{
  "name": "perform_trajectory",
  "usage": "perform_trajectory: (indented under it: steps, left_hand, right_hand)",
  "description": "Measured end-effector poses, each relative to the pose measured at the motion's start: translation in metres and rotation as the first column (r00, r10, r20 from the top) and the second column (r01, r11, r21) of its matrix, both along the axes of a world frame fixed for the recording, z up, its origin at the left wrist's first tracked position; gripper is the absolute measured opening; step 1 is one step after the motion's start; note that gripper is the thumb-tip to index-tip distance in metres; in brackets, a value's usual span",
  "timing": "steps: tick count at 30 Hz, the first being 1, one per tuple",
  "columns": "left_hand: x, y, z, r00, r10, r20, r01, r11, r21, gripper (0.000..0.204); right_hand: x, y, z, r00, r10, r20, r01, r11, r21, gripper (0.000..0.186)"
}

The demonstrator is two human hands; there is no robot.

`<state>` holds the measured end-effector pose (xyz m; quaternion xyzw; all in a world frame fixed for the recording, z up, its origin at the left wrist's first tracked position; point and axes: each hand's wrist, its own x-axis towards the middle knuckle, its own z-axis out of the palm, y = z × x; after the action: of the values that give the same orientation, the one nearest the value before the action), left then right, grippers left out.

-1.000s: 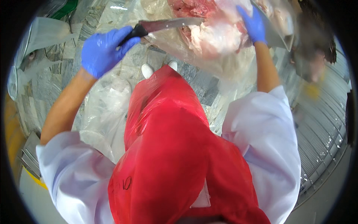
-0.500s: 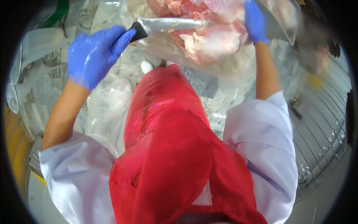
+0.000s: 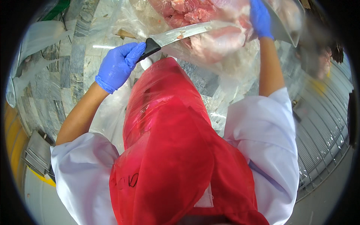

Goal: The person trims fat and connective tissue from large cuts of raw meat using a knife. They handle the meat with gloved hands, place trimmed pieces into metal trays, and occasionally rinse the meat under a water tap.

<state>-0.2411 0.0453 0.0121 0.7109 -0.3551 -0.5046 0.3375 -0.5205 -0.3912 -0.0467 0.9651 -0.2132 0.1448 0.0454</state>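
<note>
My left hand [image 3: 118,66], in a blue glove, is closed round the black handle of a knife [image 3: 183,33]. The broad blade points right and slightly up, across pieces of raw pink meat [image 3: 195,11]; wet scraps stick to it. Beside the meat at the upper right is my right hand [image 3: 260,18], also gloved in blue. Its fingertips run past the top edge, so its grip is hidden. A grey flat-sided metal piece [image 3: 283,26] stands just right of that hand. Clear plastic [image 3: 138,18] lies around the meat.
A red apron [image 3: 168,142] covers my front. Below is a grey tiled floor [image 3: 77,60]. Wire racking [image 3: 322,138] stands at the right, with blurred meat [image 3: 318,56] above it. A plastic-draped frame [image 3: 41,37] is at the upper left, near a yellow surface [image 3: 15,138].
My left hand has moved right and slightly down with the knife. The blade now tilts up toward its tip. My right hand has shifted slightly right.
</note>
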Motion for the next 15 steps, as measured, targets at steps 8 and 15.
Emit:
perform_trajectory:
  steps: [8, 15]
  left_hand:
    - [-0.004, 0.037, 0.030, 0.928, 0.244, -0.282, -0.198, 0.964, 0.179, 0.052]
    - [0.001, 0.076, 0.031, 0.885, 0.365, -0.288, -0.322, 0.928, 0.186, 0.048]
  right_hand:
    - [0.067, 0.105, 0.121, 0.900, -0.331, 0.283, 0.059, 0.735, 0.675, 0.034]
    - [0.087, 0.200, 0.150, 0.955, 0.115, -0.275, -0.023, 0.949, 0.315, 0.065]
